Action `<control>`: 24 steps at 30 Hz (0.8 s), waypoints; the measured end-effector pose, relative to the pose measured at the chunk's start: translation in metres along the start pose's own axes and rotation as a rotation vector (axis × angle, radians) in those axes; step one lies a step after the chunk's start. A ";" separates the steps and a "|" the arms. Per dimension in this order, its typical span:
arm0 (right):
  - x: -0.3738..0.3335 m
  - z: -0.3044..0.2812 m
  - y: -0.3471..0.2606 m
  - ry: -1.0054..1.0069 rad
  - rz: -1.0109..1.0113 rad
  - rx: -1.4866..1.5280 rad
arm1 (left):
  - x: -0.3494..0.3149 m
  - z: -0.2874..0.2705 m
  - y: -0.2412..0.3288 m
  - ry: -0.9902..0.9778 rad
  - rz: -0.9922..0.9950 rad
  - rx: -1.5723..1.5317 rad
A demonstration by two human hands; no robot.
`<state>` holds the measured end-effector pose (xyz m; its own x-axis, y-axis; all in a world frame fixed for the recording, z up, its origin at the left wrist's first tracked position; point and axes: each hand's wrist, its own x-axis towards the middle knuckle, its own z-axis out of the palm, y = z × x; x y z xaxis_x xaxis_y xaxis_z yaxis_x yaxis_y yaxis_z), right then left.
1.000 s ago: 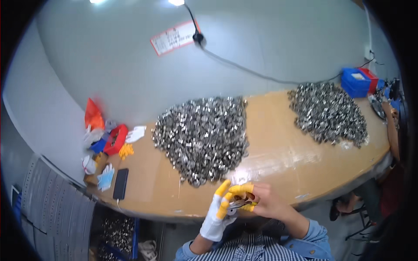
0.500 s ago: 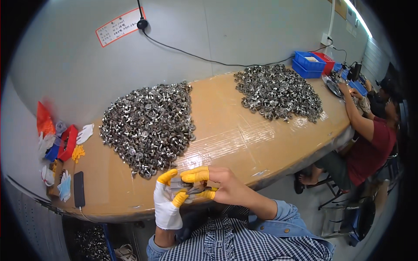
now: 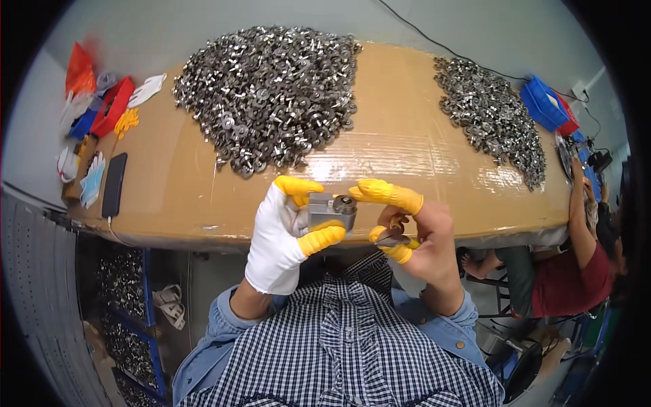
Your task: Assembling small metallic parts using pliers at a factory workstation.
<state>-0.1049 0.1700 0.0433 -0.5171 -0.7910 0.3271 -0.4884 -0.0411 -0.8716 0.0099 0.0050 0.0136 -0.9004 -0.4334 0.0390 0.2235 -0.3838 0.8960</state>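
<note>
My left hand (image 3: 274,241), in a white glove with yellow fingertips, grips a grey metal block (image 3: 325,217) between thumb and fingers. On the block's right end sits a small round metal part (image 3: 344,203) with a dark centre. My right hand (image 3: 430,237) wears yellow finger covers. Its outstretched forefinger reaches to the edge of the round part, and the lower fingers pinch a thin dark metal piece (image 3: 392,240), whose exact kind I cannot make out. Beyond my hands lies a large heap of small metal parts (image 3: 271,102), round heads with short stems.
A second heap (image 3: 491,115) lies at the right, near blue bins (image 3: 542,102). Left are a phone (image 3: 114,184), a face mask (image 3: 92,182), a red bin (image 3: 114,108) and yellow finger covers (image 3: 127,121). A co-worker in a red shirt (image 3: 569,281) sits at the right.
The view has tilted down, so the heaps appear higher. My hands have drawn apart, and the block with its round part now shows plainly between them.
</note>
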 end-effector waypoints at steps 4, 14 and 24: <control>0.001 0.003 -0.001 0.079 -0.088 0.001 | -0.003 0.002 0.002 -0.003 0.000 -0.014; 0.023 -0.002 0.011 0.081 -0.177 0.069 | -0.006 0.000 0.001 -0.055 0.011 0.080; 0.027 0.003 0.028 -0.093 -0.034 0.238 | -0.010 -0.007 0.005 -0.103 -0.072 0.170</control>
<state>-0.1304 0.1456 0.0267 -0.4312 -0.8390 0.3319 -0.3196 -0.2020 -0.9258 0.0225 0.0012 0.0143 -0.9472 -0.3205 0.0097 0.0992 -0.2641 0.9594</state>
